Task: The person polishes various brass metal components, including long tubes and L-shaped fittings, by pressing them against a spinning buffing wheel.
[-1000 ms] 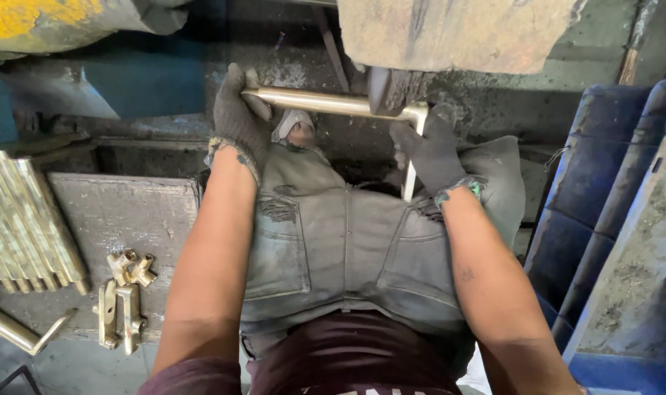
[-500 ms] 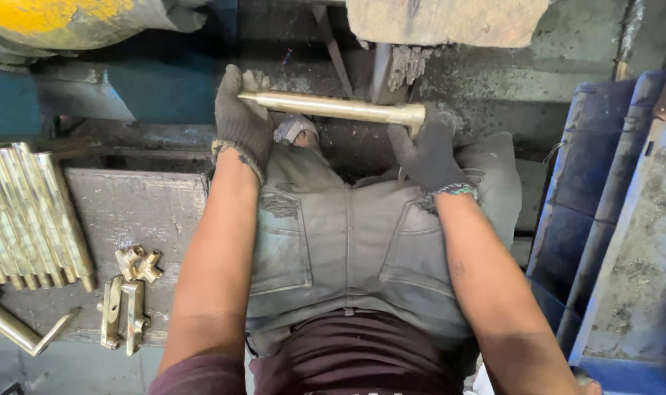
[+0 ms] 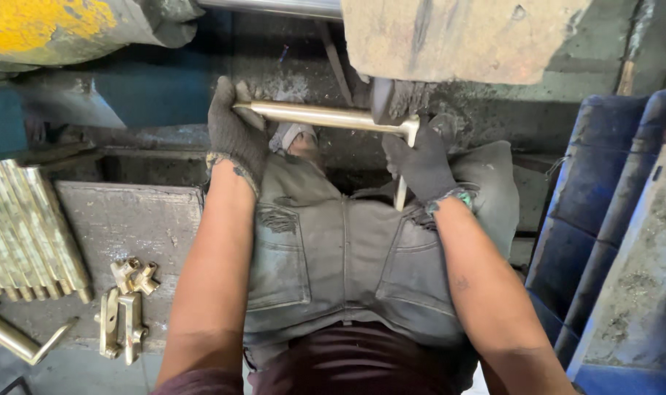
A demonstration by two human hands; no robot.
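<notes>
Head view looks straight down on two gloved hands closed on one brass T-shaped pipe piece [image 3: 326,115]: the left hand [image 3: 234,132] is wrapped around the far end of its long bar, and the right hand [image 3: 421,162] grips at the junction where a shorter stem drops down toward the lap. The bar lies level, held up against a worn grinding wheel or block [image 3: 391,99] under a heavy grey machine housing [image 3: 464,36]; whether metal meets the wheel I cannot tell. Grey shorts [image 3: 347,256] fill the middle of the frame. On the steel bench plate [image 3: 128,219] at left lie a stack of brass rods [image 3: 29,234], a few small brass fittings [image 3: 128,307] and another brass elbow piece [image 3: 19,340], so this looks like one piece among many. Blue bins [image 3: 603,219] stand at right.
</notes>
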